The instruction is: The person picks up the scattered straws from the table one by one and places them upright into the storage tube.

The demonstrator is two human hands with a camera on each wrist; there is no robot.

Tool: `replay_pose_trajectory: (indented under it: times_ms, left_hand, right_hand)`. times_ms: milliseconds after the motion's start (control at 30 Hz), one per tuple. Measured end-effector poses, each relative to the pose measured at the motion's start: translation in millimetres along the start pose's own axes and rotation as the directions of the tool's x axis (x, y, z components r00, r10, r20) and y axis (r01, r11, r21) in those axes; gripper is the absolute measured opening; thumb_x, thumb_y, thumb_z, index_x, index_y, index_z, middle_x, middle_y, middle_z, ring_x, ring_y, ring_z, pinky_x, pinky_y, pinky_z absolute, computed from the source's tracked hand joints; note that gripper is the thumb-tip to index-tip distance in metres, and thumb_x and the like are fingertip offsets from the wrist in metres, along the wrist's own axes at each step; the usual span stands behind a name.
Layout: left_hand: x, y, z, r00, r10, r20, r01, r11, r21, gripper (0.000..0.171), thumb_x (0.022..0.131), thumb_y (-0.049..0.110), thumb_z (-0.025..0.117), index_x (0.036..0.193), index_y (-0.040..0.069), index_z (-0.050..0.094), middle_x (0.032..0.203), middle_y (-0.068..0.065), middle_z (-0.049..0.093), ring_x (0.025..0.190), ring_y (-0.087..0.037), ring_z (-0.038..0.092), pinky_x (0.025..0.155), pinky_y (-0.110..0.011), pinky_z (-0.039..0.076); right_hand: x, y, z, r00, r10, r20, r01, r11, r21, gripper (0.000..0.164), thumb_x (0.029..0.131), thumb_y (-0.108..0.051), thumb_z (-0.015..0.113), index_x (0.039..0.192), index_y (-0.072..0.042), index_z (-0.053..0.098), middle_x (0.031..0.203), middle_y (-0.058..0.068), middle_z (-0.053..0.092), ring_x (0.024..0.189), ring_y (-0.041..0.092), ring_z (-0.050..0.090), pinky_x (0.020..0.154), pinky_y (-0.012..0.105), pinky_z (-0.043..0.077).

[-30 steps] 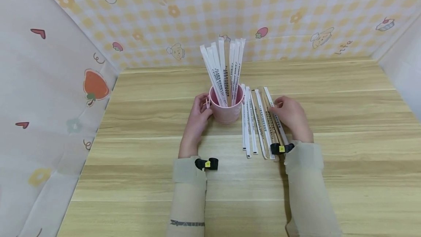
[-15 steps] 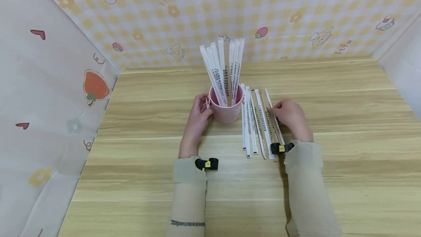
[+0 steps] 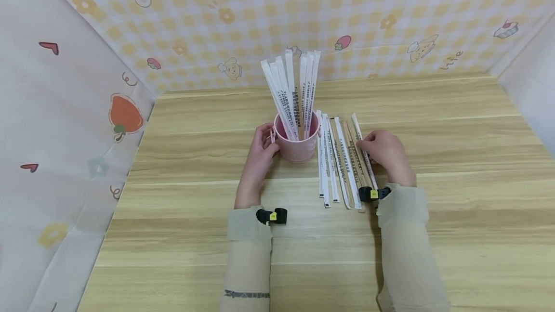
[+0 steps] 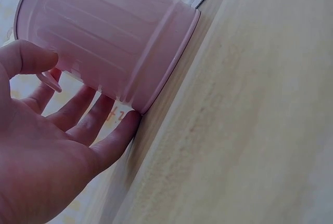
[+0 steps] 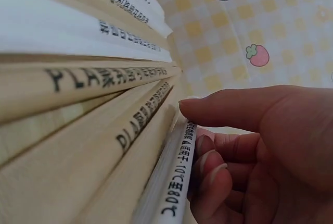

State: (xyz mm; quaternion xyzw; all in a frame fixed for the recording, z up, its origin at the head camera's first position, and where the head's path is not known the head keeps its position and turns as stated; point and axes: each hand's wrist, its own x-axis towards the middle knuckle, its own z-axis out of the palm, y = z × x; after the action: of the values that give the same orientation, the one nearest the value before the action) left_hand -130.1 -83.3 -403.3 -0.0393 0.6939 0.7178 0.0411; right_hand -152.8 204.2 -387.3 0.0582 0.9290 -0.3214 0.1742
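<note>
In the head view, my left hand [image 3: 259,153] holds the side of a pink bucket [image 3: 297,152], which stands upright on the table. The left wrist view shows the thumb above the bucket's small side handle [image 4: 49,82], with the fingertips against the wall. Several paper-wrapped straws [image 3: 289,73] lean inside the bucket, their tops fanned out. My right hand [image 3: 387,153] pinches a white-wrapped straw [image 5: 179,177] between thumb and fingers, at the right end of a row. Beside it lie more wrapped straws [image 3: 340,162], some white and some brown, roughly side by side.
A wood-grain table [image 3: 195,158] carries everything. Behind it rises a yellow checked backdrop [image 3: 191,23], and a white printed sheet [image 3: 82,110] hangs at the left. Each wrist wears a black strap [image 3: 272,215] with a yellow tag.
My right hand has shifted slightly right, and the far end of its straw now stands farther from the row. My left hand stays at the bucket. The head view has shifted a little.
</note>
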Motion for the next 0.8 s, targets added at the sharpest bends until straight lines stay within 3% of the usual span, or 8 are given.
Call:
replay_pose_trajectory:
  times_ms: [367, 633, 800]
  left_hand:
    - [-1.2, 1.8, -0.3, 1.000, -0.002, -0.007, 0.002, 1.000, 0.018, 0.047, 0.082, 0.006, 0.051, 0.125, 0.021, 0.041, 0.129, 0.003, 0.042, 0.119, -0.011, 0.041, 0.095, -0.030, 0.039]
    - [-0.7, 2.7, -0.3, 1.000, -0.009, 0.001, 0.009, 1.000, 0.015, 0.048, 0.082, 0.004, 0.050, 0.126, 0.020, 0.040, 0.130, 0.002, 0.041, 0.119, -0.012, 0.040, 0.095, -0.030, 0.039]
    - [-1.7, 2.7, -1.1, 1.000, -0.022, -0.002, 0.022, 1.000, 0.021, 0.048, 0.081, 0.004, 0.050, 0.126, 0.021, 0.040, 0.130, 0.003, 0.041, 0.119, -0.010, 0.040, 0.095, -0.029, 0.039]
  right_hand:
    - [-11.4, -12.7, -15.7, 0.987, -0.056, -0.151, 0.056, 0.998, -0.004, 0.035, 0.088, -0.036, 0.049, 0.097, -0.003, 0.056, 0.090, 0.014, 0.057, 0.076, 0.027, 0.050, 0.058, 0.034, 0.040]
    - [-24.1, -31.6, -27.9, 0.948, -0.146, -0.284, 0.158, 0.987, 0.020, 0.040, 0.087, -0.043, 0.047, 0.097, -0.005, 0.055, 0.088, 0.011, 0.056, 0.071, 0.024, 0.048, 0.055, 0.033, 0.039]
    - [-34.1, -47.4, -33.9, 0.908, -0.201, -0.369, 0.235, 0.971, 0.050, 0.044, 0.086, -0.047, 0.047, 0.101, -0.007, 0.057, 0.088, 0.008, 0.058, 0.071, 0.021, 0.053, 0.054, 0.032, 0.041]
